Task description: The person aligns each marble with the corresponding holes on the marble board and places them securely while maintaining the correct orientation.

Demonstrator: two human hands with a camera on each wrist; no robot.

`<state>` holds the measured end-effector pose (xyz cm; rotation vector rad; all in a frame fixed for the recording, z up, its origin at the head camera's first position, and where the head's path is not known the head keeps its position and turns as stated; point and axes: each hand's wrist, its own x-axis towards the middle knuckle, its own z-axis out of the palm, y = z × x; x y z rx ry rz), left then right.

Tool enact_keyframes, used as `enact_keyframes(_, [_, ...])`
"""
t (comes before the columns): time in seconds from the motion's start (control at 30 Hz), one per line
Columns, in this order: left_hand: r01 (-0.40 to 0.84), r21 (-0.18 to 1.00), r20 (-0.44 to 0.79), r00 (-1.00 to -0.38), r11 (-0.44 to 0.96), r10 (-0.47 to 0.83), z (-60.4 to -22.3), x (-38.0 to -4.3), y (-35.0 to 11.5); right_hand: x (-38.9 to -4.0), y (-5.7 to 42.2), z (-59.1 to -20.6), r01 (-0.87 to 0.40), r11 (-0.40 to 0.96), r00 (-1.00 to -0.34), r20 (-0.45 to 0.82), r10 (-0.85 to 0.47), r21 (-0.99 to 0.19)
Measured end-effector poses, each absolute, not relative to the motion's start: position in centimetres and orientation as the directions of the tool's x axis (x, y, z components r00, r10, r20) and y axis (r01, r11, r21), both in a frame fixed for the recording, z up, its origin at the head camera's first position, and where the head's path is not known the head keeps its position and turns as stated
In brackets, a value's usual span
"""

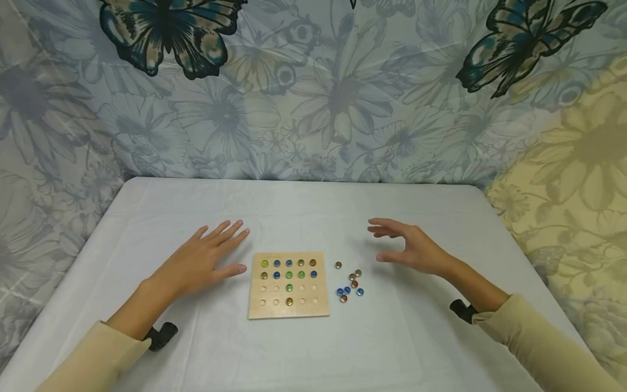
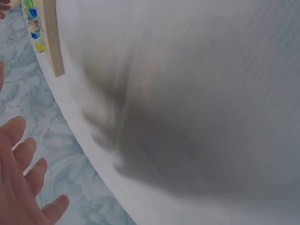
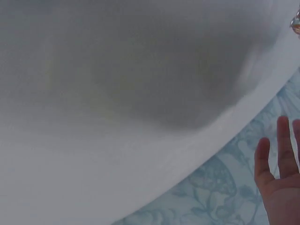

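Observation:
A light wooden board [image 1: 308, 311] with rows of round hollows lies on the white cloth, its edge showing in the left wrist view. Coloured glass marbles fill its two back rows; the two front rows each hold one, in the middle column. Several loose marbles [image 1: 346, 289], blue, amber and reddish, are scattered right of the board. My left hand [image 1: 203, 261] hovers left of the board, fingers spread and holding nothing. Beyond the loose marbles, to their right, my right hand [image 1: 416, 250] is raised with thumb and fingers apart, nothing between them.
A white cloth [image 1: 220, 354] covers the table. Floral fabric with butterflies [image 1: 338, 103] hangs behind its far edge and along the sides. Each wrist wears a dark camera mount, one [image 1: 163, 336] at the left sleeve and one [image 1: 462, 311] at the right.

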<state>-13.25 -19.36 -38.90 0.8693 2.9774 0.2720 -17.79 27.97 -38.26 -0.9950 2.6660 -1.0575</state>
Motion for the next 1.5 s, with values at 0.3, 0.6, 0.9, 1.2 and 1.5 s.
enact_keyframes(0.3, [0.572,0.195,-0.026,-0.809,0.797,0.587,-39.9,-12.6,-18.7,-17.5,26.8,-38.6,-0.426,0.537,-0.786,0.003,-0.619,-0.729])
enact_keyframes(0.6, [0.581,0.235,-0.053,-0.793,0.779,0.607,-40.0,-12.3,-17.9,-17.2,26.3,-39.1,-0.421,0.55,-0.746,-0.069,-0.662,-0.721])
enact_keyframes(0.9, [0.567,0.277,-0.102,-0.785,0.775,0.611,-40.2,-12.0,-17.7,-17.3,25.9,-39.7,-0.421,0.531,-0.716,-0.09,-0.692,-0.735])
enact_keyframes(1.2, [0.581,0.281,-0.127,-0.766,0.764,0.63,-40.7,-11.9,-17.7,-17.2,25.1,-40.4,-0.375,0.543,-0.706,-0.147,-0.693,-0.751])
enact_keyframes(1.5, [0.587,0.286,-0.126,-0.76,0.757,0.637,-40.9,-12.1,-17.7,-17.0,24.6,-40.5,-0.391,0.561,-0.716,-0.142,-0.683,-0.73])
